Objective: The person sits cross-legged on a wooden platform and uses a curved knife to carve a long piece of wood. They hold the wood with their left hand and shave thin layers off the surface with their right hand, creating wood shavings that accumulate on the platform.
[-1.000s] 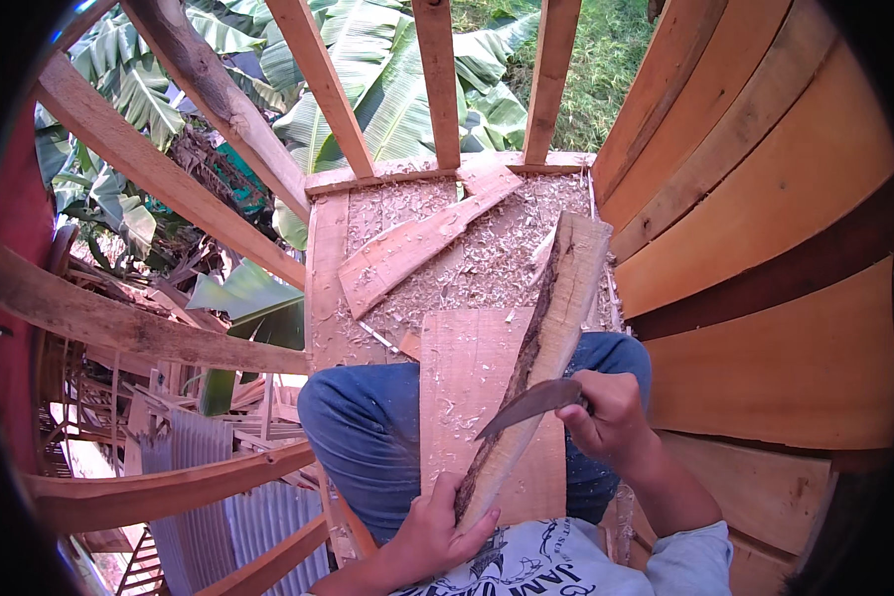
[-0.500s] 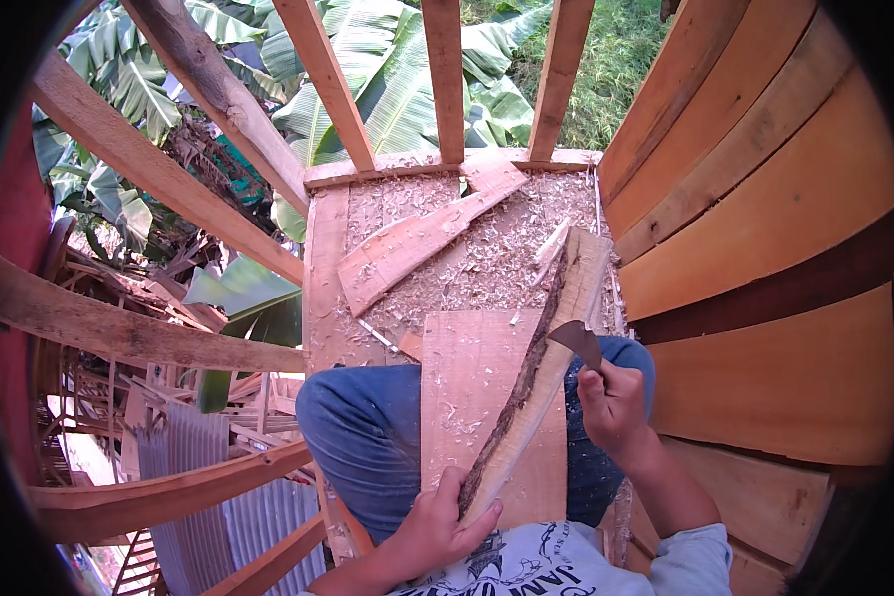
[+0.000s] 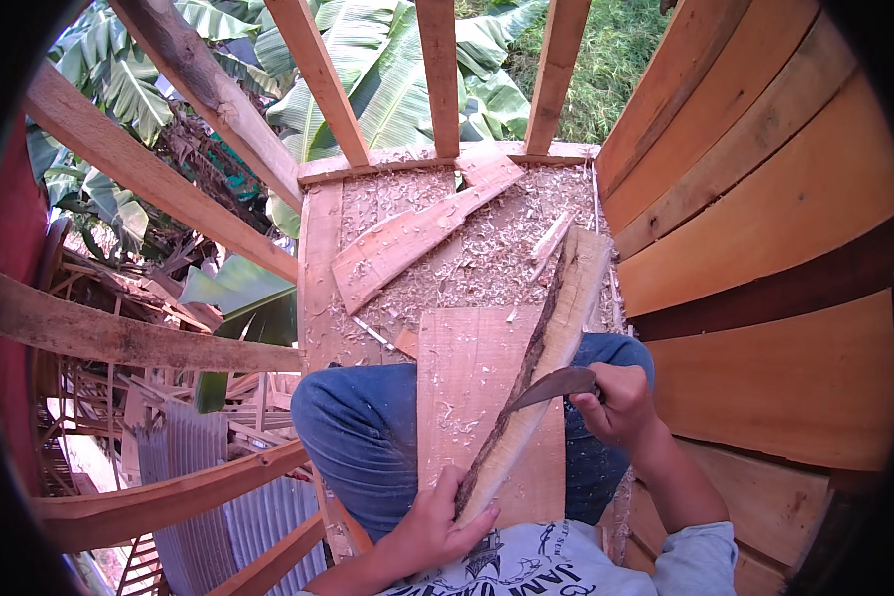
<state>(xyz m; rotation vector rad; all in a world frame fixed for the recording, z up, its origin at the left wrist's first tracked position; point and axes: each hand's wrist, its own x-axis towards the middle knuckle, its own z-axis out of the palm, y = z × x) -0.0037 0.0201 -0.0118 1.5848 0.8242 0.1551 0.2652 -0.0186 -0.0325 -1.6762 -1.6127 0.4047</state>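
A long piece of wood (image 3: 549, 368) with a dark strip of bark along its left side slants from my lap up to the far right. Its near end is gripped by my left hand (image 3: 443, 523), thumb and fingers on either side. My right hand (image 3: 616, 402) is closed round the handle of a knife (image 3: 554, 387) with a dark, curved blade. The blade lies across the middle of the wood, its tip pointing left at the bark edge. Beneath the wood, a flat board (image 3: 457, 397) rests over my lap, sprinkled with shavings.
Beyond my knees, wood shavings (image 3: 422, 248) litter the plank floor around a tapered wooden offcut (image 3: 397, 253). Slatted railings (image 3: 443, 79) rise ahead and to the left, with banana leaves (image 3: 368, 70) behind. Wooden planks (image 3: 765, 368) form a wall close on my right.
The knife has come down along the wood toward me, its blade turning from pointing up-left to pointing down-left. My left hand keeps its hold.
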